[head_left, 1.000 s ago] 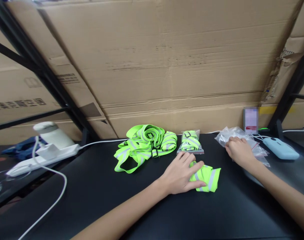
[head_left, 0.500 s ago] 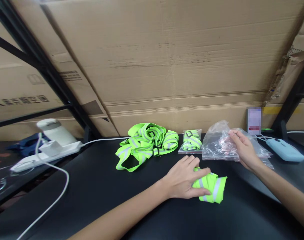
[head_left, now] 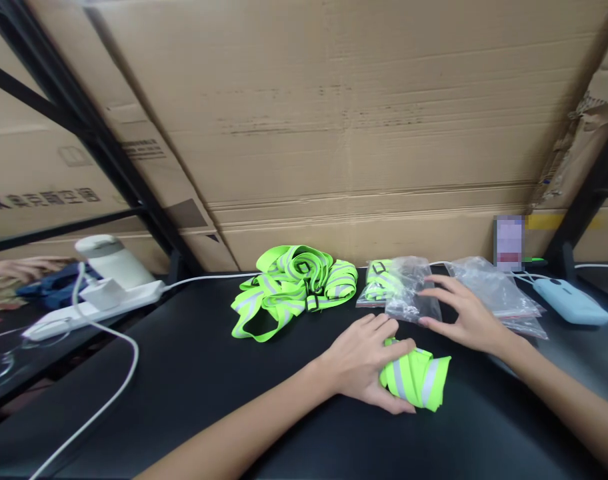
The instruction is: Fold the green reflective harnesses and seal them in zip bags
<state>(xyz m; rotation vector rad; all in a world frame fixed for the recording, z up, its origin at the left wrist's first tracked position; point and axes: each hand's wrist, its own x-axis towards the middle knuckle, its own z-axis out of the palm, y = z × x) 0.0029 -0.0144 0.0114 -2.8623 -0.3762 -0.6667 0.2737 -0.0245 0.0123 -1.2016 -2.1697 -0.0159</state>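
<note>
My left hand (head_left: pixel 365 361) grips a folded neon-green reflective strap bundle (head_left: pixel 419 378) on the black table (head_left: pixel 209 393), lifting its near edge. My right hand (head_left: pixel 461 319) holds one clear plastic bag (head_left: pixel 411 298) by its edge, just left of the fingers and above the bundle. A bagged green strap (head_left: pixel 380 283) lies behind that bag. A loose heap of green reflective straps (head_left: pixel 291 287) sits farther left at the back.
A stack of clear bags (head_left: pixel 499 293) and a light blue device (head_left: pixel 569 301) lie at the right. A white power strip with charger and cable (head_left: pixel 97 303) runs along the left. Cardboard boxes (head_left: pixel 334 133) wall the back. Another person's hand (head_left: pixel 19 268) shows at far left.
My right hand took one clear bag from the stack and carried it left toward the bundle. My left hand closed tighter on the folded strap and tilted it up.
</note>
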